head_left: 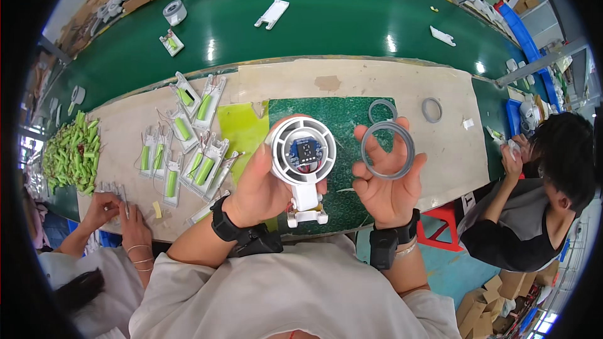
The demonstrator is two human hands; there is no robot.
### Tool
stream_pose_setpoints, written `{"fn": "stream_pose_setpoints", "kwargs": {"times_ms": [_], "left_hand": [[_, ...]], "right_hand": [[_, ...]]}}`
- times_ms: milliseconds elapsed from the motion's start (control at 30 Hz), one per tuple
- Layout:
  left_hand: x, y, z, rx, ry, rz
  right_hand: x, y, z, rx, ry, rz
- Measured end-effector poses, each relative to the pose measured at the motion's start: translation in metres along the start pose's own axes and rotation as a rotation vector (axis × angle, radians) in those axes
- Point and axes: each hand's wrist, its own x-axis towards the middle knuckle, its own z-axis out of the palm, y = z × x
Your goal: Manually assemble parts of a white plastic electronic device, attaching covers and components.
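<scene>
My left hand (252, 193) is closed around a white round fan housing (306, 196), held upright over the green mat. Spokes join its rim to a hub, where a blue circuit board (306, 150) with a dark display shows. Red wires lie below the board, and a short neck with a forked end points toward me. In my right hand (392, 199), a grey ring (411, 157) is gripped by its edge, apart from the housing. A second grey ring (370, 113) lies on the mat just beyond, and a third ring (424, 113) rests further right.
Several white handle shells (210, 169) with green battery cells lie left, near a pile of green cells (72, 154). A green conveyor belt (333, 25) runs along the far side, carrying scattered white parts. Co-workers sit left (135, 232) and right (521, 213).
</scene>
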Motion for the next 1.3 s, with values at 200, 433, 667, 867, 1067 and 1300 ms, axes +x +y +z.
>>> {"fn": "stream_pose_setpoints", "kwargs": {"times_ms": [200, 433, 667, 867, 1067, 1300], "left_hand": [[0.002, 0.0, -0.001, -0.091, -0.014, -0.05], [0.008, 0.002, 0.006, -0.139, -0.009, -0.079], [0.012, 0.001, 0.003, -0.191, -0.041, -0.088], [0.011, 0.0, 0.0, -0.043, 0.055, -0.108], [0.015, 0.001, 0.006, -0.029, 0.104, -0.104], [0.014, 0.004, 0.004, -0.033, 0.127, -0.071]], "right_hand": [[0.004, 0.005, 0.015, 0.063, 0.02, -0.02], [0.004, -0.006, 0.014, -0.048, 0.035, 0.065], [0.001, -0.012, 0.019, -0.416, 0.091, 0.025], [0.002, -0.011, 0.042, -0.938, 0.065, -0.076], [0.006, -0.012, 0.037, -1.09, -0.086, -0.197], [0.009, -0.014, 0.044, -0.699, 0.029, 0.006]]}}
